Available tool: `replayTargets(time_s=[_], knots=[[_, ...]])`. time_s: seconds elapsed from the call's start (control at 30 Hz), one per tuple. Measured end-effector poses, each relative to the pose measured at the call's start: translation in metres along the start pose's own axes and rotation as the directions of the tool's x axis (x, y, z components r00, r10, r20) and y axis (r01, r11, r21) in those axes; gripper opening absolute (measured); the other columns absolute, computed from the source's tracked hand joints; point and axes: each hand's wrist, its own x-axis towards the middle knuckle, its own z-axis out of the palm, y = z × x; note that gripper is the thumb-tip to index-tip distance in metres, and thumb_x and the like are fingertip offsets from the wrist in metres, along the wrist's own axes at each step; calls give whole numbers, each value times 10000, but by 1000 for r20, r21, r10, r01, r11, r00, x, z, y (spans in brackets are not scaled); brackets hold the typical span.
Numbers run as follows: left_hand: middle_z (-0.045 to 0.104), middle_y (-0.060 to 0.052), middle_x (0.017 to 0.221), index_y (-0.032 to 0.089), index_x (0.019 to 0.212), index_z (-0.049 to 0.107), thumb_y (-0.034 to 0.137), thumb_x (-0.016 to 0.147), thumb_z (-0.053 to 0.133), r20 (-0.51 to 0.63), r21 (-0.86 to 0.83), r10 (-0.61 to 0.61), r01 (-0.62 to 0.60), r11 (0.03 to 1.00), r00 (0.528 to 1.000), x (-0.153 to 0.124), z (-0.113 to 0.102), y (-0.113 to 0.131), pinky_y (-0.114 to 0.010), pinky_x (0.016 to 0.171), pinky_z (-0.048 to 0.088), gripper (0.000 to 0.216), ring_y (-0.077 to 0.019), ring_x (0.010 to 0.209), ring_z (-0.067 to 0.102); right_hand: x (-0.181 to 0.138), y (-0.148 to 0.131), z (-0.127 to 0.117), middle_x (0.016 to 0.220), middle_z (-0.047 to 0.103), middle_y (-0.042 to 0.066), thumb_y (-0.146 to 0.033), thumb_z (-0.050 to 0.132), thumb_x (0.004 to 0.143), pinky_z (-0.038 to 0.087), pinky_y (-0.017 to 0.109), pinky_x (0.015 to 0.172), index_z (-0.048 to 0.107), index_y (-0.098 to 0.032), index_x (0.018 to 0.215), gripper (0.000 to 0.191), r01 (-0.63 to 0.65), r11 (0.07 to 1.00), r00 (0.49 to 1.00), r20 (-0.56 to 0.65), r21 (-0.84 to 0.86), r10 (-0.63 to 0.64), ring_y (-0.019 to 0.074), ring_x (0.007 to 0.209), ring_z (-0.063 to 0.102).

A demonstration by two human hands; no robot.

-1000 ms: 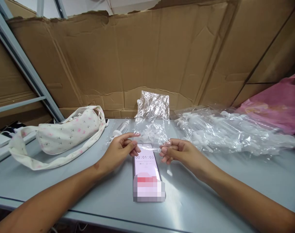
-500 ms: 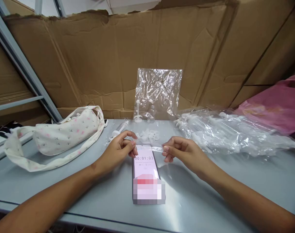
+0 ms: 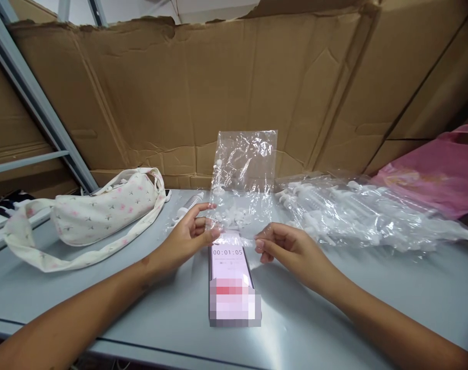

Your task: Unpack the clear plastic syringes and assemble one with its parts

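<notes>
A clear plastic bag (image 3: pixel 245 164) stands upright in front of me, its lower edge between my two hands. My left hand (image 3: pixel 193 228) is at the bag's left edge, thumb and fingers closing on the film while the index finger stretches over it. At the lower right corner, my right hand (image 3: pixel 282 245) pinches the film between thumb and fingers. Small white plastic parts (image 3: pixel 236 217) lie in a heap, seen through the bag. Just below the hands, a phone (image 3: pixel 229 270) lies face up, showing a running timer of 00:01:05.
A ribbed clear and white plastic piece (image 3: pixel 189 205) lies behind my left hand. Large clear bags of white plastic pieces (image 3: pixel 357 208) fill the right side, with a pink bag (image 3: pixel 434 164) behind. A white patterned cloth bag (image 3: pixel 106 208) sits left. Cardboard (image 3: pixel 160 92) walls the back.
The clear bag's top has dropped and shifted slightly left, and its film now spreads in front of the white parts. Both hands stay almost in place. The phone timer went from 00:01:03 to 00:01:05.
</notes>
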Motion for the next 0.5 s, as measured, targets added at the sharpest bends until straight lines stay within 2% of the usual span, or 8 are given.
replayTargets(time_s=[0.2, 0.33, 0.5], knots=[[602, 0, 818, 206, 1175, 422, 226, 781, 631, -78, 15, -27, 28, 999, 997, 0, 6, 2, -287, 723, 468, 446, -125, 730, 588, -4, -3, 3, 653, 574, -9, -350, 560, 840, 433, 276, 597, 534, -197, 691, 214, 25, 1000, 1000, -2, -19, -25, 134, 632, 580], [595, 13, 776, 205, 1114, 452, 215, 791, 610, -101, 48, 41, -36, 998, 994, 1, 3, 1, -277, 711, 463, 360, -120, 715, 580, -2, -6, 4, 709, 594, 3, -375, 559, 841, 449, 276, 598, 549, -196, 718, 217, 31, 1000, 1000, 0, -2, -31, 133, 634, 592], [622, -20, 859, 206, 1110, 463, 198, 812, 585, -102, 168, 156, -137, 976, 983, 0, 0, 2, -306, 805, 458, 322, -150, 850, 596, 0, -8, 5, 739, 623, 12, -397, 557, 841, 465, 284, 601, 584, -197, 827, 203, 28, 998, 999, -20, -54, -29, 137, 622, 607]])
